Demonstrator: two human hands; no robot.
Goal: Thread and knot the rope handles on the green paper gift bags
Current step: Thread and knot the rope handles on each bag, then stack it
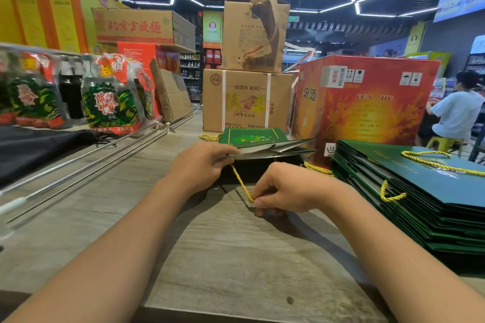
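Rope runs limp and light from the green bag beside the stack — my left hand grips the bag's stiff rim, right hand pinches the rope's end — best hold.

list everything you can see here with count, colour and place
gift bag: one, green, flat on the table ahead, mouth held by left hand
rope: one, yellow, running from bag mouth to right hand
bag stack: one pile, green, right on the table, yellow handles on top
table: one, grey wood
cardboard boxes: two, brown, stacked behind the bag
big box: one, red and orange, right rear
bottle packs: several, green and red, left shelf
person: one, pale shirt, far right
left hand: grip on bag mouth
right hand: pinching rope
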